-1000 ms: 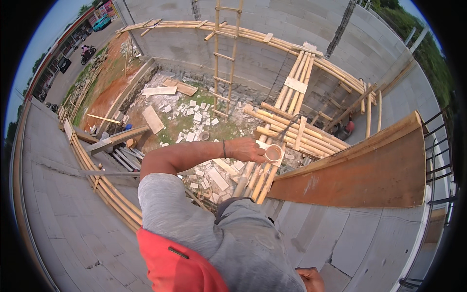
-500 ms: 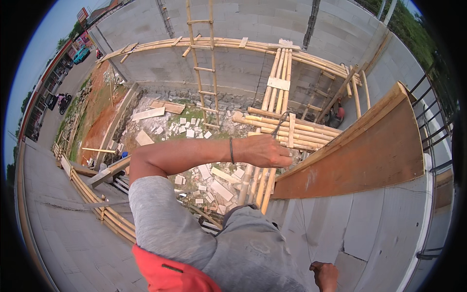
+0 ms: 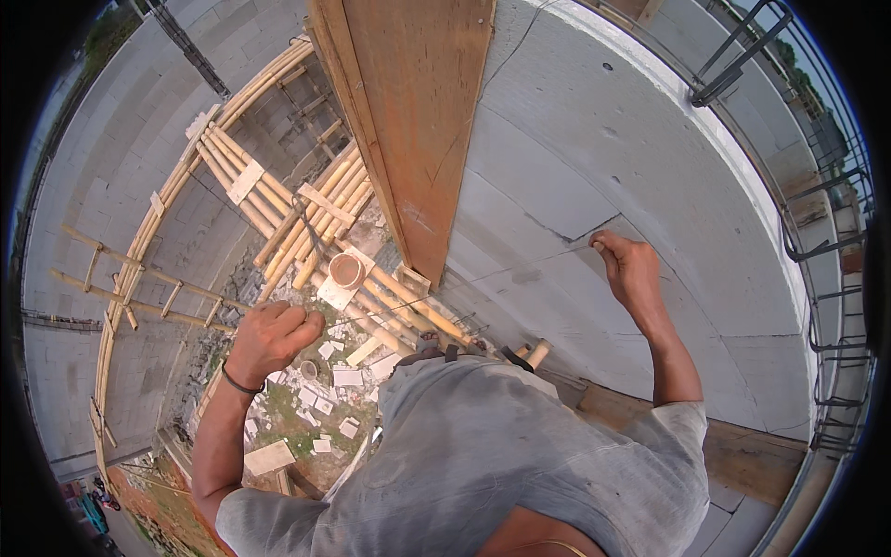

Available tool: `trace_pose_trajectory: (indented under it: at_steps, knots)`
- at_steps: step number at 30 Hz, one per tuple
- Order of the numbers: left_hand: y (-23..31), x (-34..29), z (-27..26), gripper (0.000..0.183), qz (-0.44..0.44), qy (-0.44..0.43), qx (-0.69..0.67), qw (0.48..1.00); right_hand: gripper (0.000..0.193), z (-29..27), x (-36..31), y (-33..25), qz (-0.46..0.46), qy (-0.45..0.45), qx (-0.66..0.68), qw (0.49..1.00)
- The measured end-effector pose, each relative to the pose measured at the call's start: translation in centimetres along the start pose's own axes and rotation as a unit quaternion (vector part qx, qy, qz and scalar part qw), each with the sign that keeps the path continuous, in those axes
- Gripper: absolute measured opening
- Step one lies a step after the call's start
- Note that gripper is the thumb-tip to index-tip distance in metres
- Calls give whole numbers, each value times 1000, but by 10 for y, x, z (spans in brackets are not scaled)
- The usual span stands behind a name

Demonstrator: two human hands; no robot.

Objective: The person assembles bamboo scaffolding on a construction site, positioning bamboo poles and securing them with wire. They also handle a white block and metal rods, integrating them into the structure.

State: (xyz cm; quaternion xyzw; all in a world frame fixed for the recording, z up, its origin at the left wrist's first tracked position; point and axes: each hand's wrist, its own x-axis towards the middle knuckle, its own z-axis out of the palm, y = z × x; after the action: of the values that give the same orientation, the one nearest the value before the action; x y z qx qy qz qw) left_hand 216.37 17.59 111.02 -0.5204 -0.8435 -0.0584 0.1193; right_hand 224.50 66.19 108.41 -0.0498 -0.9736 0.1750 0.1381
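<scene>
A thin wire [image 3: 464, 281] stretches between my two hands, in front of the grey block wall [image 3: 548, 186]. My right hand [image 3: 629, 271] pinches one end between thumb and fingertips, close to the wall face. My left hand [image 3: 271, 342], with a dark band at its wrist, is closed in a fist over the scaffold side; the wire's other end runs to it. How the fingers grip the wire there is hidden. A brown wooden panel [image 3: 427, 121] stands against the wall beyond the wire.
Bamboo poles [image 3: 316, 218] form a scaffold below, with a round brown bucket [image 3: 347, 270] on it. A bamboo ladder [image 3: 172, 295] leans at left. Broken white blocks [image 3: 320, 399] litter the ground. Bent steel bars [image 3: 742, 60] stick out along the wall top at right.
My view has swung to the right. My left hand was stretched across in front of me and my right was low by the wall; now both are raised apart, with the wire drawn between them.
</scene>
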Motion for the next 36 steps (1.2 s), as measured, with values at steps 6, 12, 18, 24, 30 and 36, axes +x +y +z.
trace_pose_trajectory:
  at_steps: [6, 12, 18, 24, 30, 36]
  knots:
    - [-45, 7, 19, 20, -122, 32, 77, 989, 19, -13, -37, -47, -153, -588, 106, 787]
    - [7, 10, 51, 17, 70, -125, 4, 990, 19, -57, -38, -20, 72, -68, 485, 869]
    - [5, 43, 8, 16, 89, 47, -10, 995, 17, -13, -69, 7, 107, -304, -89, 942]
    - [-71, 35, 16, 17, -33, 65, 145, 987, 26, -56, -75, -24, -159, -360, 475, 787]
    - [-25, 45, 1, 16, 152, 68, 108, 980, 27, -47, -69, 12, 128, -24, 251, 959]
    - [-85, 51, -19, 15, 24, 70, 133, 988, 19, -18, -92, -28, -9, -440, 184, 879]
